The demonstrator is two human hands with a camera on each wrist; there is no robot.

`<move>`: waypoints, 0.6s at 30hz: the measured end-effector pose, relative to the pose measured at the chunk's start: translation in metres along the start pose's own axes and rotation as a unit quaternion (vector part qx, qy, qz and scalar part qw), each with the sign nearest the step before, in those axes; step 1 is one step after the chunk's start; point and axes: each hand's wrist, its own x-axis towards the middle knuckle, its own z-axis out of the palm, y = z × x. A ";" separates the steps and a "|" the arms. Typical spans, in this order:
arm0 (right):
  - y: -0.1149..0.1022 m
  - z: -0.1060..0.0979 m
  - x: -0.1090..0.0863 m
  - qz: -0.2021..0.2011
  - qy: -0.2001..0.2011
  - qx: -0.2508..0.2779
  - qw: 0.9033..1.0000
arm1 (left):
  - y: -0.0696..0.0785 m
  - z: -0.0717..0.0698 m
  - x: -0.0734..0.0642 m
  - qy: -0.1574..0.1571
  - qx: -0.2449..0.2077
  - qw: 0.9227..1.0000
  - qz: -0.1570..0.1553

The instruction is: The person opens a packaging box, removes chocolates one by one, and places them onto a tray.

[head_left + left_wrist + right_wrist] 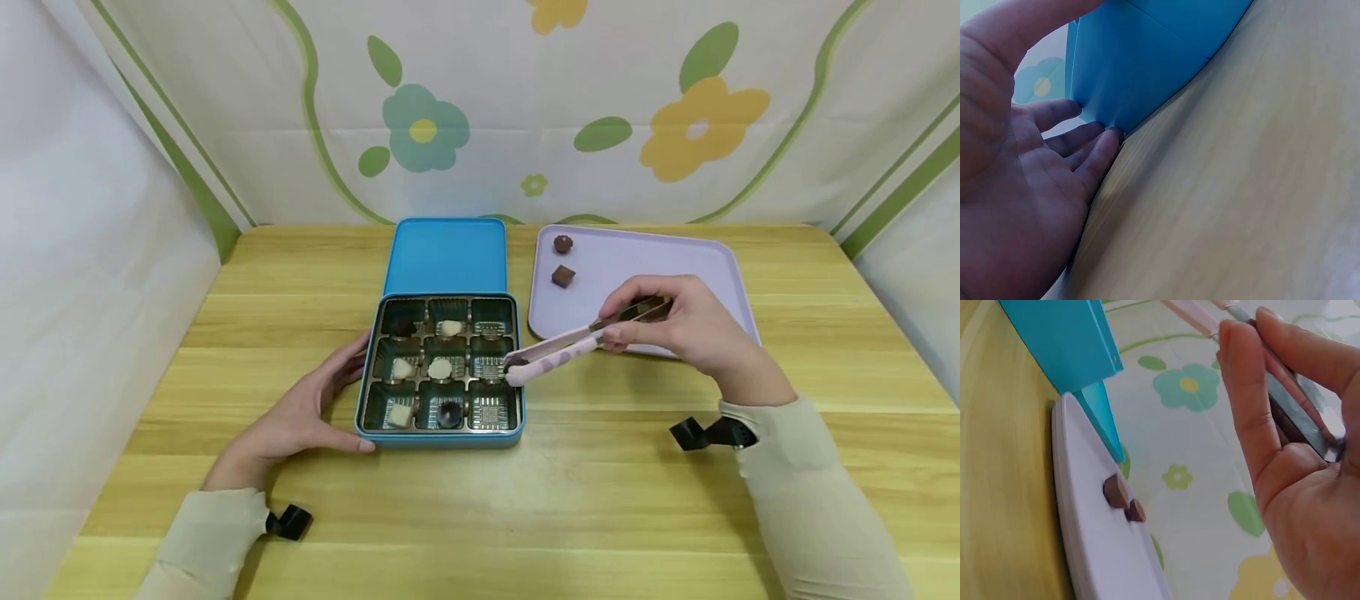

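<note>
My right hand point(693, 325) pinches a pair of tongs point(558, 354) with pale pink tips. A dark chocolate point(516, 363) sits between those tips, above the right edge of a blue tin point(442, 438). The tin's gold divided insert holds several chocolates in its left and middle columns, among them a white round one point(440, 368) in the centre and a dark one point(450, 414) in the front middle compartment. Along the tin's left side rests my left hand point(303, 417), thumb at the front corner; its fingertips point(1107, 140) touch the blue wall low down in the left wrist view.
Behind the tin lies its blue lid point(446, 254). A lilac tray point(645, 250) at the back right carries a round brown chocolate point(563, 243) and a square one point(563, 276). A flowered cloth point(510, 108) hangs behind the wooden table point(525, 525).
</note>
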 end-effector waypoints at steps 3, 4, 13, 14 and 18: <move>0.007 -0.008 -0.005 -0.005 0.020 0.041 0.999 | -0.001 0.000 0.002 -0.004 0.001 1.000 0.003; 0.010 -0.010 -0.007 -0.008 0.024 0.057 0.998 | -0.001 -0.001 0.002 -0.005 0.002 1.000 0.005; 0.032 -0.022 -0.017 -0.030 0.040 0.133 0.990 | 0.000 0.000 -0.001 0.004 0.014 1.000 0.001; 0.034 -0.023 -0.018 -0.029 0.045 0.137 0.989 | 0.000 0.000 -0.001 0.005 0.015 1.000 0.000; 0.040 -0.026 -0.019 -0.023 0.066 0.143 0.987 | -0.001 0.000 0.000 0.004 0.019 1.000 -0.003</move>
